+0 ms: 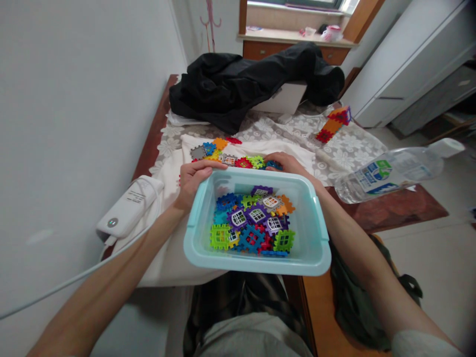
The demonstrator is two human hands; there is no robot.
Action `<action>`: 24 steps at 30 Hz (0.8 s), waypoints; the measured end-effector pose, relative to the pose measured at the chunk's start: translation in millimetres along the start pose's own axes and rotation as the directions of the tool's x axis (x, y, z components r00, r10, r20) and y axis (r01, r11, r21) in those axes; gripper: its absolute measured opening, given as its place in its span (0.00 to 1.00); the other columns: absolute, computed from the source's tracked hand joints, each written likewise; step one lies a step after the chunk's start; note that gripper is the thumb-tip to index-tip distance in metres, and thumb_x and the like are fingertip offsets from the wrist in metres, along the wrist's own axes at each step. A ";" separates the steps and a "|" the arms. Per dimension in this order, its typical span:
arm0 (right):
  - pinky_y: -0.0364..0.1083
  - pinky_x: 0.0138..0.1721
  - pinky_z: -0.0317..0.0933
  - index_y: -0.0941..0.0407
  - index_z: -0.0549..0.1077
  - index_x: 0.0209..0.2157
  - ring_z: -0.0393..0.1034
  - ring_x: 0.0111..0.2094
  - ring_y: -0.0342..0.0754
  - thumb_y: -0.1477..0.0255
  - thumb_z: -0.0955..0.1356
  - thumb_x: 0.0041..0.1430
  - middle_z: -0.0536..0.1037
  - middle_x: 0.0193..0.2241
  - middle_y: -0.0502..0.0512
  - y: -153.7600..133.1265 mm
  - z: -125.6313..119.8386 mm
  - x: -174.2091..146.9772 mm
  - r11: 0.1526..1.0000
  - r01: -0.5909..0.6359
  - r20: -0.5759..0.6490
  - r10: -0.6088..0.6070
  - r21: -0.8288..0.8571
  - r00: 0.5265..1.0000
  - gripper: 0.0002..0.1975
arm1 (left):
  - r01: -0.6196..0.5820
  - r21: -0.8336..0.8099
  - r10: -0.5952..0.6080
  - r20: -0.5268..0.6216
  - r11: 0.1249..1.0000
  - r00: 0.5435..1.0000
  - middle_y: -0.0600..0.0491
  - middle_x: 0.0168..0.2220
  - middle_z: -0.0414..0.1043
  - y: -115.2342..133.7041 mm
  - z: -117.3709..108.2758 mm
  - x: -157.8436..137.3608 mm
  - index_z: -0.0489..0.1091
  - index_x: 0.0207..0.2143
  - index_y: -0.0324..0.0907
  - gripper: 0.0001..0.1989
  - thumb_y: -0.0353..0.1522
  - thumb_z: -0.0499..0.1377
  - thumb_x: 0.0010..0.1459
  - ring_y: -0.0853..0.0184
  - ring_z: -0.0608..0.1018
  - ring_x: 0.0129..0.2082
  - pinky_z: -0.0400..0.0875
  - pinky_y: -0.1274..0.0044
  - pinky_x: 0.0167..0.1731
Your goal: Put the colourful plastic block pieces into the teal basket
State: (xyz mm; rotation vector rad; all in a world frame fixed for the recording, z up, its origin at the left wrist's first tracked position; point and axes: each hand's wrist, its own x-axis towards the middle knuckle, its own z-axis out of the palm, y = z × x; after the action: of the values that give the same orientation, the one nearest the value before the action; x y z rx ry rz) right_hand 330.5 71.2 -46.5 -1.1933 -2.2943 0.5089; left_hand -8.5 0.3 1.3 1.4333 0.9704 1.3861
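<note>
A light-blue plastic bin (316, 248) sits in front of me at the near edge of the table, holding several colourful interlocking plastic building blocks (253, 238), some with white window inserts. My left hand (195, 181) grips the bin's far left corner, its fingers lying along the rim. Behind the far rim, my right hand (284, 162) curls its fingers around a dark blue interlocking block (274, 165); the bin and wrist partly hide that grip. More blocks, including a red block (243, 162) and an orange block (220, 144), lie on the white cloth beyond the bin.
A clear plastic bottle (394, 171) stands at the right. Farther back is an orange-and-red block structure (334, 124). Black clothing (238, 84) covers a pale box at the rear. A white power bank (128, 208) with a cable lies at the left by the wall.
</note>
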 end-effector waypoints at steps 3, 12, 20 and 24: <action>0.62 0.63 0.68 0.52 0.81 0.56 0.77 0.58 0.63 0.60 0.70 0.70 0.83 0.57 0.62 -0.6 2.4 0.9 0.999 0.036 -0.009 -0.036 -0.016 0.999 0.19 | -0.007 0.012 0.007 0.001 1.000 1.000 0.46 0.31 0.86 0.1 -0.1 0.5 0.88 0.34 0.42 0.11 0.36 0.65 0.58 0.61 0.84 0.32 0.76 0.76 0.27; 0.57 0.54 0.72 0.53 0.82 0.47 0.80 0.48 0.59 0.64 0.69 0.66 0.86 0.46 0.61 -3.4 3.0 2.6 1.000 -0.029 -0.066 0.029 0.000 0.997 0.13 | -0.004 0.003 0.004 0.005 1.000 1.000 0.47 0.31 0.86 -0.7 -0.6 1.6 0.89 0.34 0.43 0.11 0.36 0.66 0.57 0.62 0.84 0.32 0.76 0.76 0.30; 0.55 0.44 0.74 0.52 0.83 0.45 0.80 0.41 0.58 0.62 0.65 0.69 0.88 0.42 0.59 2.8 3.9 6.8 0.994 -0.111 -0.238 0.104 -0.020 0.966 0.16 | -0.014 0.000 0.014 -0.004 1.000 1.000 0.46 0.33 0.87 -0.4 -0.2 0.9 0.88 0.34 0.41 0.11 0.37 0.66 0.57 0.63 0.83 0.29 0.76 0.76 0.28; 0.56 0.46 0.75 0.52 0.82 0.47 0.80 0.40 0.57 0.62 0.66 0.69 0.88 0.43 0.59 2.7 1.3 6.1 0.991 -0.136 -0.226 0.129 -0.016 0.966 0.15 | 0.000 -0.011 0.000 0.003 1.000 1.000 0.46 0.32 0.86 1.3 0.7 -0.3 0.89 0.35 0.41 0.12 0.37 0.66 0.58 0.64 0.81 0.26 0.74 0.77 0.24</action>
State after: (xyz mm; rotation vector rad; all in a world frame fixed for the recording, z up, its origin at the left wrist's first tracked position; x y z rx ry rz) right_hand 328.6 77.6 -47.4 -1.3534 -2.0482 0.3655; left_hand -8.0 -0.4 2.4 1.4267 0.9592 1.3865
